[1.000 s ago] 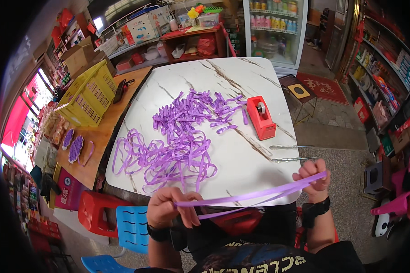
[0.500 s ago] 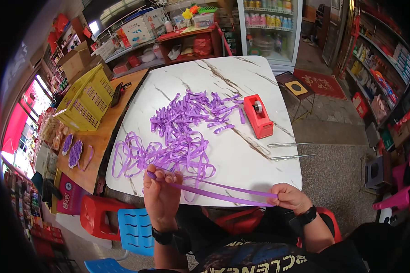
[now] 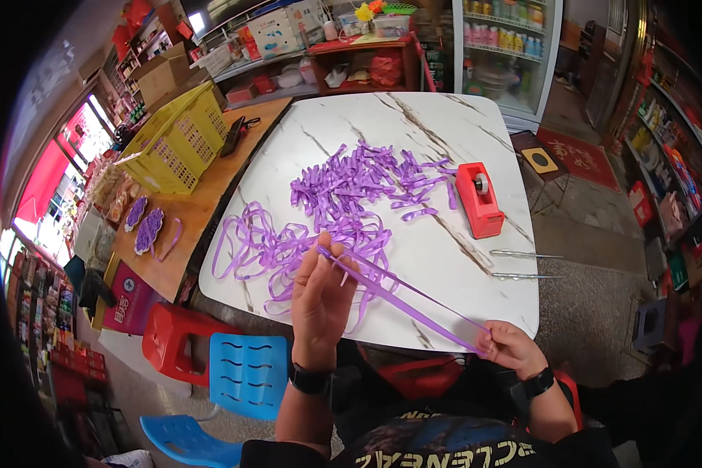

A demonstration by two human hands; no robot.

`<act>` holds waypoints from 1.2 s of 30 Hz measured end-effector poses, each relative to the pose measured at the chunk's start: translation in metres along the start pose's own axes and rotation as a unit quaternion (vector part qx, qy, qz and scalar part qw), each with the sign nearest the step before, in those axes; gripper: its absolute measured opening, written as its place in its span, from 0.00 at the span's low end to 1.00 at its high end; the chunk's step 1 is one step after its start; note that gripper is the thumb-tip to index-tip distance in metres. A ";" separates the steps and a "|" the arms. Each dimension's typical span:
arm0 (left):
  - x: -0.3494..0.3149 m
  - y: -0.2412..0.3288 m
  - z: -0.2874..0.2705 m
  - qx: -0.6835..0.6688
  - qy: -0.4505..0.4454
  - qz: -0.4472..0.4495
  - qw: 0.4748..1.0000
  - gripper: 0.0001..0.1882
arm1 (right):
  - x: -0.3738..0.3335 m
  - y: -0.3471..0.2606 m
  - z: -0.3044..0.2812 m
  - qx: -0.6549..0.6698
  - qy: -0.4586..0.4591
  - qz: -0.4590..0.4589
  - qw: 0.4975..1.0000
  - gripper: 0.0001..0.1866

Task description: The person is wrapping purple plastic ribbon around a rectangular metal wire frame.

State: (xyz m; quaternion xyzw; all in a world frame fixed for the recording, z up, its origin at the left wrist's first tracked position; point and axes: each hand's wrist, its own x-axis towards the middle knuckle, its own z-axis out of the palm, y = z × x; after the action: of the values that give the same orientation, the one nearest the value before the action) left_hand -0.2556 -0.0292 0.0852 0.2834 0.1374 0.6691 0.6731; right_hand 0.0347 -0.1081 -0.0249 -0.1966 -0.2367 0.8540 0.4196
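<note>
Now L hand & R hand fingers pinch doubled flat purple ribbon; short purple pieces prob. done, long purple loops remain.

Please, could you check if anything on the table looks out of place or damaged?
Two thin silvery rods stick out past the right edge of the white table, so they might get knocked off. Nothing looks clearly damaged.

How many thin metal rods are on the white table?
2. One rod overhangs the right edge of the table; the other rod is beside it, nearer the right hand. Purple ribbons could hide more.
</note>
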 end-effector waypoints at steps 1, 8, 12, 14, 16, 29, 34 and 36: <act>0.001 0.000 0.000 0.000 -0.009 -0.004 1.000 0.15 | 0.000 0.000 0.001 0.000 -0.001 0.001 1.000 0.10; 0.003 -0.004 -0.003 0.001 -0.016 -0.018 1.000 0.14 | -0.006 0.000 -0.006 -0.004 0.003 0.022 1.000 0.11; 0.001 -0.006 0.004 0.021 -0.023 -0.016 0.999 0.12 | -0.012 -0.024 0.033 -0.234 0.118 0.068 0.963 0.12; -0.002 -0.010 0.008 0.053 -0.039 -0.010 0.998 0.10 | -0.007 -0.029 0.044 -0.327 0.141 -0.013 0.935 0.13; -0.004 -0.019 0.011 0.076 -0.040 -0.015 0.996 0.10 | -0.001 -0.040 0.061 -0.415 0.168 -0.093 0.889 0.13; -0.023 -0.054 0.036 0.178 -0.075 -0.027 0.981 0.11 | 0.057 -0.056 0.126 -0.477 0.037 -0.187 0.858 0.10; -0.027 -0.056 0.037 0.199 -0.053 -0.037 0.978 0.11 | 0.057 -0.049 0.122 -0.383 0.054 -0.150 0.910 0.09; -0.028 -0.059 0.034 0.197 -0.050 -0.040 0.978 0.11 | 0.056 -0.050 0.123 -0.373 0.052 -0.141 0.916 0.08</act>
State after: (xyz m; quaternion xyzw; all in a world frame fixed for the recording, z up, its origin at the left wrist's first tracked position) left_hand -0.1894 -0.0596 0.0740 0.4378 0.2441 0.5866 0.6360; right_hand -0.0319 -0.0651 0.0953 -0.3472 -0.5415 0.6242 0.4435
